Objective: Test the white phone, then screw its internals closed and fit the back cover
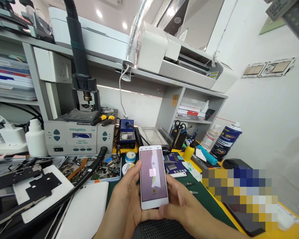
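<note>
I hold a white smartphone [153,177] upright over the green mat, its screen lit in a dull pink. My left hand [126,202] wraps round its left edge and back. My right hand [181,207] grips it from the right, with the thumb resting on the phone's lower right corner.
A rework station [79,136] with a hot-air nozzle stands at the back, a white bottle [36,137] to its left. A parts tray [92,167] and black phone frames [22,186] lie at left. A spray can [225,141], a yellow bottle [188,152] and tools sit at right.
</note>
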Demonstrator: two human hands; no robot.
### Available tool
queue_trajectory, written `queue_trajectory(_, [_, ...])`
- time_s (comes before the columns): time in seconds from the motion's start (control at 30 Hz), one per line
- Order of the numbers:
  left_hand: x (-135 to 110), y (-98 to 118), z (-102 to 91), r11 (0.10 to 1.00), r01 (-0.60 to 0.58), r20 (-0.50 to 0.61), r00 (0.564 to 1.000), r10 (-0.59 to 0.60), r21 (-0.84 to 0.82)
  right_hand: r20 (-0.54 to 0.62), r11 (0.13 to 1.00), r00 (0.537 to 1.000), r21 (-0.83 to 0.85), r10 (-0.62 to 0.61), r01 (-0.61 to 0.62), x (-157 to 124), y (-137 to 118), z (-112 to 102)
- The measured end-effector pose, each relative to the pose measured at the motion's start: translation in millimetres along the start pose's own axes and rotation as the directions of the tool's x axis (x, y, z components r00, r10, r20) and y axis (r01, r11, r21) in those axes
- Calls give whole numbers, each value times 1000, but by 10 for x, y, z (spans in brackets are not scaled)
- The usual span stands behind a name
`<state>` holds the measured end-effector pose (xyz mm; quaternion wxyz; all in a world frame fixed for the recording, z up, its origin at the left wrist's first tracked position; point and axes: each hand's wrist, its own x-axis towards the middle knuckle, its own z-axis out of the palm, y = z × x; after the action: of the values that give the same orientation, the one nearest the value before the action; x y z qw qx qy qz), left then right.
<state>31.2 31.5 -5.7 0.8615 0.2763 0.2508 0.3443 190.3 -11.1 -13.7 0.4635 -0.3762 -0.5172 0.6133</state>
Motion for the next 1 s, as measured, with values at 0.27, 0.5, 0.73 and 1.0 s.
queue_trajectory(0.27, [-3, -16, -21, 1000, 2, -9, 1000, -2, 4, -1, 999, 1000, -39, -22, 22, -7, -7, 10])
queue_trajectory(0.5, [-40, 17, 2, 1000, 3, 19, 1000, -4, 9, -12, 998, 999, -49, -42, 42, -31, 54, 12])
queue_trajectory(0.73, [-59, -36, 42, 997, -28, 49, 998, 31, -68, -59, 984, 994, -164, -87, 76, -58, 129, 17])
queue_trajectory(1.0, [-54, -134, 57, 994, -84, 68, 994, 89, -74, -105, 977, 988, -193, -113, 91, -52, 98, 88])
